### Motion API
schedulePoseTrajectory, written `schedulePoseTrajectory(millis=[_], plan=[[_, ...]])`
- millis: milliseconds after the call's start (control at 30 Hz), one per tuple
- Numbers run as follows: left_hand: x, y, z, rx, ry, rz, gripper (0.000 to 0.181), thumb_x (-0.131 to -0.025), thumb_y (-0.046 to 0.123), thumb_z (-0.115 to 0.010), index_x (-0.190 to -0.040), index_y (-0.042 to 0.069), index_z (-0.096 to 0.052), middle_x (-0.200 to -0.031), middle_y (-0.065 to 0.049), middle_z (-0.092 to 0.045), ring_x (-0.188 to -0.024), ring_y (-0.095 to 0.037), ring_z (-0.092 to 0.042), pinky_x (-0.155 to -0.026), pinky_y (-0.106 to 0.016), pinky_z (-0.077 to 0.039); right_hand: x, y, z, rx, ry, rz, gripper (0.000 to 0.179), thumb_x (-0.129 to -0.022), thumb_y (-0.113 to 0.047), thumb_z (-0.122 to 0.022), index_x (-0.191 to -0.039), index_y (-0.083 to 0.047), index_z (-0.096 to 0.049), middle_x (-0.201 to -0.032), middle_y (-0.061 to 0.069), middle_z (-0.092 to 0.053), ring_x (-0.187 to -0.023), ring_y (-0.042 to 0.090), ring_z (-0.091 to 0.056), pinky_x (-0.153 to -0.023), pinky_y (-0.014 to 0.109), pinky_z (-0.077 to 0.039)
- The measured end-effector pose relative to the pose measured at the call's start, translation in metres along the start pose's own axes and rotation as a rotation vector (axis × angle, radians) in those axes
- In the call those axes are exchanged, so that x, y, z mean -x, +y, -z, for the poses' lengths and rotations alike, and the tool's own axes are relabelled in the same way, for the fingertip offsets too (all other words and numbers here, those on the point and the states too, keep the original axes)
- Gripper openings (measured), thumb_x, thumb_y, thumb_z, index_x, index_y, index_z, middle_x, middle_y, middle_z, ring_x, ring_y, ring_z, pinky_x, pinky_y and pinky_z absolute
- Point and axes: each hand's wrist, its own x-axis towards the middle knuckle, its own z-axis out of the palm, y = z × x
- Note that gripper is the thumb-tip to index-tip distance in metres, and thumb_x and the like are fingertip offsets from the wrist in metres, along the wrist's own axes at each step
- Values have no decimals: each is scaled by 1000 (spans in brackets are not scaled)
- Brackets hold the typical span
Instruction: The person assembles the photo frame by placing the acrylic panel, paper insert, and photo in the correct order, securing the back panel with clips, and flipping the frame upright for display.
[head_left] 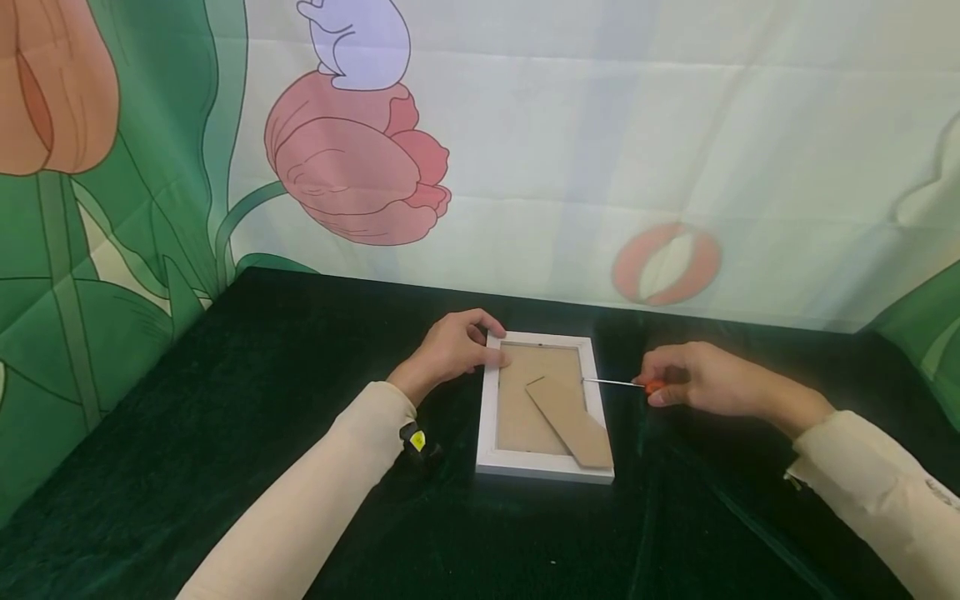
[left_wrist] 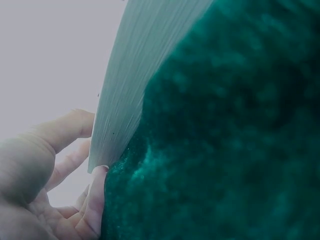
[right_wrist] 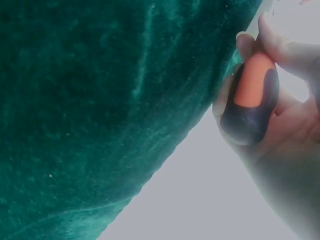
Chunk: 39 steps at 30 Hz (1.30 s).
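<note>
A white picture frame [head_left: 487, 433] lies face down on dark green cloth, its brown backing board [head_left: 517, 417] and slanted easel stand [head_left: 570, 423] upward. My left hand [head_left: 454, 343] grips its upper left corner, thumb over the backing and fingers at the edge. In the left wrist view, the frame's side [left_wrist: 125, 75] meets the fingertips. With the right hand [head_left: 701, 379] I hold a screwdriver [head_left: 654, 387] by its orange and black handle [right_wrist: 250, 90]. The thin metal shaft points left, and its tip is at the frame's right inner edge. Whether the tip touches a tab there I cannot tell.
Green velvet cloth [head_left: 300, 358] covers the table. Behind its far edge hangs a pale curtain [head_left: 525, 167] printed with flowers and leaves. A black band with a yellow patch [head_left: 417, 440] circles the left wrist.
</note>
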Motion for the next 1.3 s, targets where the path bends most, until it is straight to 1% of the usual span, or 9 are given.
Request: schedulePoseTrajectory(millis=[300, 667, 900, 1300], plan=[[-1, 0, -1, -3, -1, 2, 37, -89, 23, -88, -122, 16, -73, -115, -12, -64, -93, -29, -66, -77, -32, -63, -2, -6, 6, 37, -34, -19, 16, -96, -11, -79, -105, -20, -70, -96, -9, -66, -87, 15, -62, -75, 38, -56], [-1, 0, -1, -12, -2, -5, 37, -89, 23, -88, -122, 16, -73, -113, -12, -64, -93, -29, -66, -77, -32, -63, -4, -8, 8, 81, -31, -12, 16, -96, -9, -79, -106, -19, -71, -98, -9, -67, -89, 15, -62, -78, 37, -56], [-1, -1, -1, -19, 2, -4, 38, -89, 23, -88, -122, 16, -73, -111, -11, -64, -92, -29, -66, -77, -32, -63, -6, -11, 10, 94, -37, 10, 17, -95, -6, -78, -106, -18, -71, -98, -9, -67, -88, 14, -63, -80, 38, -57], [-1, -1, -1, -9, -5, 3, 38, -89, 24, -88, -123, 17, -72, -112, -11, -64, -93, -29, -66, -78, -32, -63, -10, -17, 16, 118, -49, 29, 17, -94, -4, -78, -102, -18, -71, -97, -8, -67, -86, 13, -64, -80, 38, -58]])
